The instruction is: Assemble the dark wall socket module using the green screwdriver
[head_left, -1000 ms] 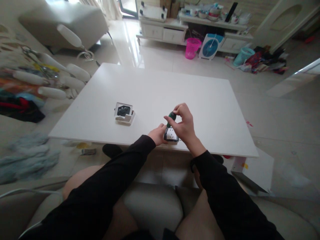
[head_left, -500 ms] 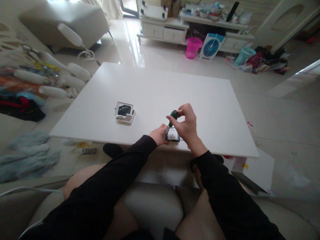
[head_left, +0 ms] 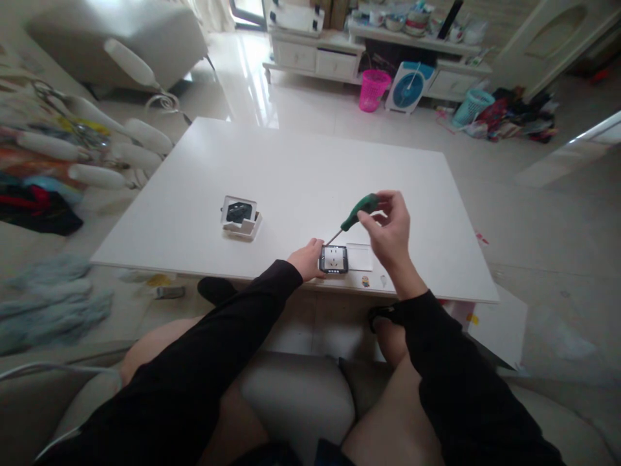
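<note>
My right hand (head_left: 391,230) is closed round the green handle of a screwdriver (head_left: 356,211), held tilted above the white table (head_left: 301,175) with its metal tip pointing down-left. The tip hovers just above a small wall socket (head_left: 334,259) lying near the table's front edge. My left hand (head_left: 306,257) grips that socket at its left side. A white cover plate (head_left: 359,256) lies flat just right of the socket. Two tiny bits (head_left: 365,281) rest at the table edge below it.
A second socket part in a white frame (head_left: 240,217) lies at the table's left. Beyond the table stand a pink basket (head_left: 373,90), a blue fan (head_left: 405,89) and a low white cabinet (head_left: 315,55). Clutter and cloth lie on the left.
My right hand lifted the screwdriver off the socket and swung it right, from upright to tilted. The white cover plate now shows beside the socket. The left hand stays put.
</note>
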`<state>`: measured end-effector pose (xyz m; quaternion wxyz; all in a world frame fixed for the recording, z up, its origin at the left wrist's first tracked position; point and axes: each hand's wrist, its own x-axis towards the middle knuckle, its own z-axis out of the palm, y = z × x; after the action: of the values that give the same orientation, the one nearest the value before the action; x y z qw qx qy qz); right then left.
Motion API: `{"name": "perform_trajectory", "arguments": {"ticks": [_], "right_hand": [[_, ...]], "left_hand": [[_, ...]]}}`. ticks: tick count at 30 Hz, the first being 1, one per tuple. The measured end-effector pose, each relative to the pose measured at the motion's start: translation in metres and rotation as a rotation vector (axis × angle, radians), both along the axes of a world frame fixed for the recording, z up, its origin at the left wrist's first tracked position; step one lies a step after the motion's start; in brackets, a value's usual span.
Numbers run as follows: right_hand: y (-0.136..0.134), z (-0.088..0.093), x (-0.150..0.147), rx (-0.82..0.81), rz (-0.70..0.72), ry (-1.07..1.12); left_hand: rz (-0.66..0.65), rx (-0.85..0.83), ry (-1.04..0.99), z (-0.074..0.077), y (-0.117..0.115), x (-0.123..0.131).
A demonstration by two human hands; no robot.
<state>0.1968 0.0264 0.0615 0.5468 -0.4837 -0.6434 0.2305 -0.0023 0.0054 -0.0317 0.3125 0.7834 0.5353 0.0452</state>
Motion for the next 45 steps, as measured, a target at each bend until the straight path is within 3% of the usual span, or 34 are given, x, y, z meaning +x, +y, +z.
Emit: {"name": "perform_trajectory", "arguments": {"ticks": [4, 8, 13, 20, 27, 30, 33, 36, 39, 42, 45], "right_hand": [[0.020, -0.008, 0.050, 0.031, -0.222, -0.051], [0.022, -0.024, 0.094, -0.103, -0.461, -0.036], [0.005, -0.052, 0.125, -0.335, -0.527, -0.325], [-0.002, -0.088, 0.129, -0.344, -0.442, -0.552], [-0.006, -0.110, 0.124, -0.539, -0.320, -0.660], [-0.008, -0.111, 0.120, -0.592, -0.292, -0.748], [-0.006, -0.106, 0.113, -0.533, -0.237, -0.794], [-0.006, -0.101, 0.100, -0.406, 0.038, -0.827], [-0.010, -0.101, 0.082, -0.405, 0.297, -0.849], [-0.015, -0.104, 0.069, -0.456, 0.343, -0.924], [-0.017, -0.100, 0.065, -0.474, 0.290, -0.982]], "left_hand": [[-0.001, -0.071, -0.030, 0.001, 0.005, -0.009], [-0.022, -0.103, 0.181, 0.015, 0.007, -0.018], [-0.130, -0.131, 0.353, 0.029, 0.004, -0.019], [-0.195, -0.116, 0.363, 0.029, 0.002, -0.020], [-0.249, -0.134, 0.363, 0.032, 0.001, -0.021], [-0.251, -0.128, 0.371, 0.034, -0.001, -0.020], [-0.250, -0.120, 0.371, 0.036, -0.001, -0.020], [-0.241, -0.117, 0.375, 0.037, -0.001, -0.021], [-0.228, -0.090, 0.362, 0.037, -0.002, -0.020], [-0.220, -0.055, 0.337, 0.036, -0.004, -0.018], [-0.217, -0.055, 0.321, 0.035, -0.004, -0.017]]}}
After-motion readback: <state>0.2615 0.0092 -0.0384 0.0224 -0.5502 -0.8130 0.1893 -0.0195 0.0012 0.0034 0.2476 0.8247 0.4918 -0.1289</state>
